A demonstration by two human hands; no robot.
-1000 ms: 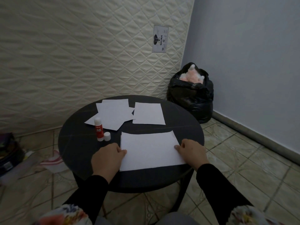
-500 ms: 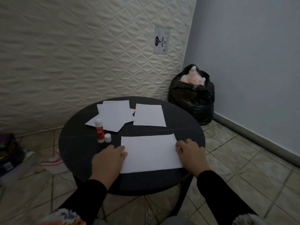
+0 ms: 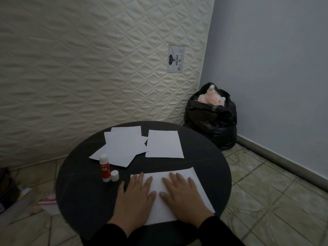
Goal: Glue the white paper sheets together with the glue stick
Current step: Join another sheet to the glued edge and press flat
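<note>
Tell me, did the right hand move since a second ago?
Yes. The right hand slid left from the right edge of the near paper to its middle, next to the left hand, and lies flat.

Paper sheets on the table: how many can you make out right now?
5, maybe more: one sheet flat under both hands, one single sheet at the far side, and a fanned pile showing about three; others may be hidden beneath.

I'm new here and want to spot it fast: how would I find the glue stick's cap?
Start at the round black table and look to its left side, just in front of the loose pile of white sheets. There the red glue stick stands upright, and the cap stands against its right side: small, all white, and much shorter than the stick.
</note>
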